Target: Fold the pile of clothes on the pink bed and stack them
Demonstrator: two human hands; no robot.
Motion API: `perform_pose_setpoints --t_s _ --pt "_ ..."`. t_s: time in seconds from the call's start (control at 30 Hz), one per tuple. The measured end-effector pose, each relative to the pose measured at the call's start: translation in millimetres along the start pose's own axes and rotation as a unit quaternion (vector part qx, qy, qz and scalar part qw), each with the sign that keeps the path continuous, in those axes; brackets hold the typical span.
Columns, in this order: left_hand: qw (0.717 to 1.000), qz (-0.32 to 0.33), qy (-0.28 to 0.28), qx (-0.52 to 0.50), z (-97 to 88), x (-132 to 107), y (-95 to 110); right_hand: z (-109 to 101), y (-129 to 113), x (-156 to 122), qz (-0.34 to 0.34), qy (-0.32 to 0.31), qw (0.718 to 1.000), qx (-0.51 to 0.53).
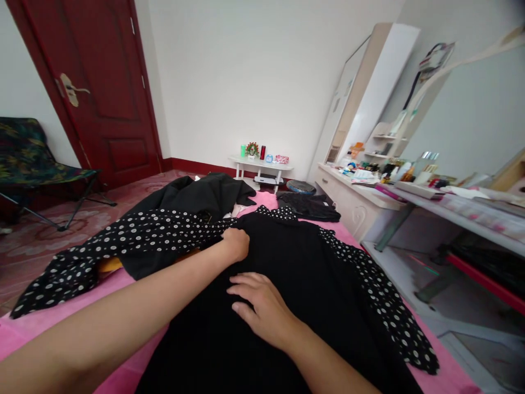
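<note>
A black garment (303,273) with white-dotted black sleeves lies spread out on a pink sheet (451,372). One dotted sleeve (135,234) stretches out to the left, and the other dotted sleeve (381,290) runs down the right side. My left hand (237,244) is closed in a fist at the garment's upper left, by the seam where the left sleeve joins, gripping the cloth there. Just below it, my right hand (264,306) rests on the black body with its fingers stretched out and apart, holding nothing.
Behind the left sleeve is a heap of dark clothes (205,194); folded black clothing (309,207) lies at the far right of the sheet. A low white table (262,162) stands by the wall. To the right is a cluttered dresser (353,189); a folding chair (45,175) is at left.
</note>
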State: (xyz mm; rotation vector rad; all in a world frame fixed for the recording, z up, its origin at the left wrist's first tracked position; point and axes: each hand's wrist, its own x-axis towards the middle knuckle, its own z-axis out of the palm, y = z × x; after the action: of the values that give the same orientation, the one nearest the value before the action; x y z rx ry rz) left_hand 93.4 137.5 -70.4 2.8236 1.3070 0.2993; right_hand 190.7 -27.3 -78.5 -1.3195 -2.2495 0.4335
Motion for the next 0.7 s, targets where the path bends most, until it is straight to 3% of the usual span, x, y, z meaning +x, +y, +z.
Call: perform_pose_setpoints --t_s 0.13,0.23,0.33,0.4,0.47,0.57,0.63,0.7 --pt "0.999 -0.02 0.031 -0.001 3.3 29.1 34.9 6.5 2.8 -0.4 -0.003 0.024 0.999 0.047" --pt "0.999 -0.012 0.04 -0.017 27.1 35.7 44.2 8.0 9.5 -3.7 0.013 0.06 0.992 0.114" --pt "0.998 -0.032 0.038 -0.024 54.0 36.7 41.4 -12.2 33.3 -0.1 0.057 0.054 0.986 0.15" --pt "0.998 -0.035 0.04 -0.027 63.9 37.5 38.8 -41.6 63.2 8.7 0.101 0.068 0.987 0.109" --pt "0.998 -0.032 0.046 -0.028 66.5 38.3 38.1 -77.7 103.8 20.2 0.138 0.134 0.981 0.001" --pt "0.997 -0.033 0.06 -0.028 64.2 38.8 39.4 -123.8 172.8 33.6 0.262 0.204 0.923 -0.194" --pt "0.997 -0.032 0.068 -0.027 63.2 38.4 40.1 -140.9 214.1 36.8 0.361 0.205 0.878 -0.24" --pt "0.997 -0.028 0.073 -0.028 63.7 37.9 40.0 -148.2 246.4 36.9 0.419 0.195 0.853 -0.241"
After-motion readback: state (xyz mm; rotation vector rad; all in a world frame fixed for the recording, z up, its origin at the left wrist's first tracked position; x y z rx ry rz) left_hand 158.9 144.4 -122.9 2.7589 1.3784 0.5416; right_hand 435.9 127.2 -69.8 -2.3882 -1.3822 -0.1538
